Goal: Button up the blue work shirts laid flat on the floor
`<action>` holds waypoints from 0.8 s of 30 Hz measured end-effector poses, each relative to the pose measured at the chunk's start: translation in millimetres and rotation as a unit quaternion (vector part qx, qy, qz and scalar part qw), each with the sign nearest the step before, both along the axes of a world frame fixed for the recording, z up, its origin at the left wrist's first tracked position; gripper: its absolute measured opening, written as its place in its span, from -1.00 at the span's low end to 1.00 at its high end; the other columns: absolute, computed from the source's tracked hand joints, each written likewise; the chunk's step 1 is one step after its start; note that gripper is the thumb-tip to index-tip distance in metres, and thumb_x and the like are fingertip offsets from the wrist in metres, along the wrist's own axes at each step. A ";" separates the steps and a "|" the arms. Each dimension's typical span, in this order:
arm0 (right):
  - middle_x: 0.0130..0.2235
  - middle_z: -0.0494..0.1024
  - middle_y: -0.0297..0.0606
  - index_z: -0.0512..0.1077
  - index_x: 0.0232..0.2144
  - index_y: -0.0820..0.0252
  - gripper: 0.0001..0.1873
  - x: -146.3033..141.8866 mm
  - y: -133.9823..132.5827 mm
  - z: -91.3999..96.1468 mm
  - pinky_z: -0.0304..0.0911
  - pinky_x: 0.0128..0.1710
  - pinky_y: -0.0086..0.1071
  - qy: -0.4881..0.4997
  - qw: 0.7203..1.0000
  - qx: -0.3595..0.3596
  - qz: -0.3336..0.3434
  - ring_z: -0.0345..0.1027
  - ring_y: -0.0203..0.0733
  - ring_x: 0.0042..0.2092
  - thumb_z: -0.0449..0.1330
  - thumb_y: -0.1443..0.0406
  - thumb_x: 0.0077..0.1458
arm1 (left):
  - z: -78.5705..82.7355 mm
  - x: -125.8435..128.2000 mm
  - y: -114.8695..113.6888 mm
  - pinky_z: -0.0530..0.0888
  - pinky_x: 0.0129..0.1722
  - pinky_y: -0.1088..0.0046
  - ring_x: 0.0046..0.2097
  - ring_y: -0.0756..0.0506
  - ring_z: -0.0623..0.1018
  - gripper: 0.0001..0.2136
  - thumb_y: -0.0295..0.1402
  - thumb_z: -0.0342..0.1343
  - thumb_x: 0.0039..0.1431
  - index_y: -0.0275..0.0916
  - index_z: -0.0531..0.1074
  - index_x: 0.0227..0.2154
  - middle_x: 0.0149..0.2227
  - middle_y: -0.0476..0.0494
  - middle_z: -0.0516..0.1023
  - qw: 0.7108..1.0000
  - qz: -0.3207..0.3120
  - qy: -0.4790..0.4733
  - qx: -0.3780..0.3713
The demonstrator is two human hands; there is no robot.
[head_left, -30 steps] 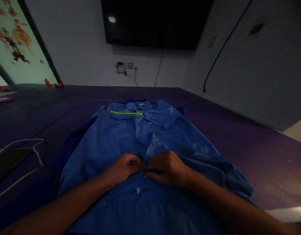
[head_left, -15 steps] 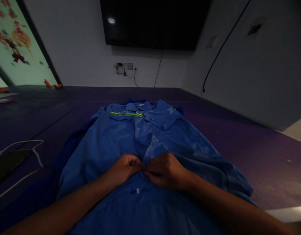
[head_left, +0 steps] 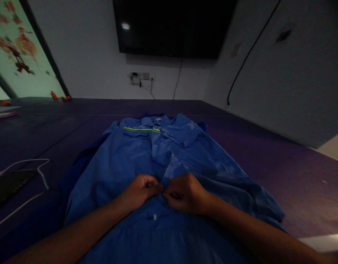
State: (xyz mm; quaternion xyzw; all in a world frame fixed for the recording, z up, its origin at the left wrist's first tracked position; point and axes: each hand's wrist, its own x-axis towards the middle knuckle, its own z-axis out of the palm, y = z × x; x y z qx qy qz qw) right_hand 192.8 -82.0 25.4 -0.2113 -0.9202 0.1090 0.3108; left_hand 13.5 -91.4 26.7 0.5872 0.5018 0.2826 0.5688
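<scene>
A blue work jacket with a yellow-green stripe across the chest lies front side up, collar at the far end. My left hand pinches the front edge of the jacket near its lower middle. Close against it, my right hand pinches the facing edge of the opening, and the fingertips of both hands nearly meet. Whatever small part sits between the fingertips is hidden. Just below the hands a small white tag shows on the cloth. Darker blue fabric sticks out from under the jacket.
The jacket lies on a dark purple surface. At left are a dark flat device and a white cable. Farther back, small orange objects stand near the glass panel. A large black screen hangs on the wall.
Both hands stay at the same spot on the jacket's front opening, with barely any finger movement. The whole view has shifted slightly.
</scene>
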 end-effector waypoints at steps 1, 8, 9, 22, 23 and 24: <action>-0.66 0.30 -0.41 0.24 -0.71 0.23 -0.77 -0.2 0.3 -0.7 -0.07 -0.62 -0.50 0.004 1.000 -0.006 0.000 0.08 -0.46 -0.62 0.08 0.40 -0.06 | 0.0 0.0 0.0 0.18 -0.54 0.57 -0.55 0.07 0.27 -0.68 -0.10 0.17 -0.21 -0.29 0.34 -0.64 -0.64 0.06 0.32 1.000 0.001 0.003 0.003; -0.69 0.27 -0.42 0.25 -0.72 0.25 -0.78 -2.1 -0.4 1.0 -0.05 -0.64 -0.54 0.033 0.999 -0.040 0.000 0.07 -0.47 -0.64 0.09 0.42 -0.10 | 1.9 0.8 -0.1 0.16 -0.54 0.58 -0.55 0.08 0.25 -0.69 -0.10 0.14 -0.16 -0.30 0.35 -0.62 -0.63 0.06 0.31 1.000 -0.012 0.007 0.023; -0.69 0.28 -0.42 0.26 -0.72 0.25 -0.79 -2.1 -0.7 1.8 -0.04 -0.64 -0.55 0.036 0.998 -0.051 -0.002 0.08 -0.47 -0.65 0.09 0.41 -0.10 | 1.9 1.0 0.0 0.16 -0.54 0.57 -0.54 0.07 0.25 -0.69 -0.10 0.14 -0.17 -0.30 0.35 -0.62 -0.63 0.06 0.31 1.000 -0.012 0.009 0.026; -0.68 0.31 -0.41 0.37 -0.65 0.30 -0.79 2.6 6.0 2.9 0.00 -0.68 -0.60 0.021 0.970 -0.239 -0.022 0.12 -0.48 -0.64 0.16 0.30 -0.07 | 6.0 2.7 -2.7 0.23 -0.50 0.55 -0.51 0.03 0.33 -0.76 -0.18 0.14 -0.16 -0.30 0.40 -0.60 -0.59 0.02 0.39 0.999 0.020 0.026 0.026; -0.68 0.31 -0.41 0.37 -0.65 0.30 -0.78 2.9 6.3 3.4 0.00 -0.69 -0.60 0.017 0.968 -0.251 -0.022 0.12 -0.48 -0.64 0.17 0.28 -0.07 | 6.1 2.9 -2.8 0.24 -0.49 0.55 -0.50 0.03 0.34 -0.77 -0.20 0.13 -0.16 -0.30 0.40 -0.60 -0.59 0.01 0.40 0.999 0.023 0.027 0.027; -0.68 0.31 -0.41 0.37 -0.65 0.31 -0.78 3.0 6.5 3.9 -0.01 -0.69 -0.60 0.015 0.965 -0.261 -0.024 0.12 -0.48 -0.64 0.17 0.27 -0.07 | 6.0 2.9 -2.7 0.25 -0.48 0.55 -0.49 0.02 0.34 -0.79 -0.22 0.13 -0.16 -0.30 0.40 -0.60 -0.58 0.01 0.40 0.999 0.025 0.029 0.029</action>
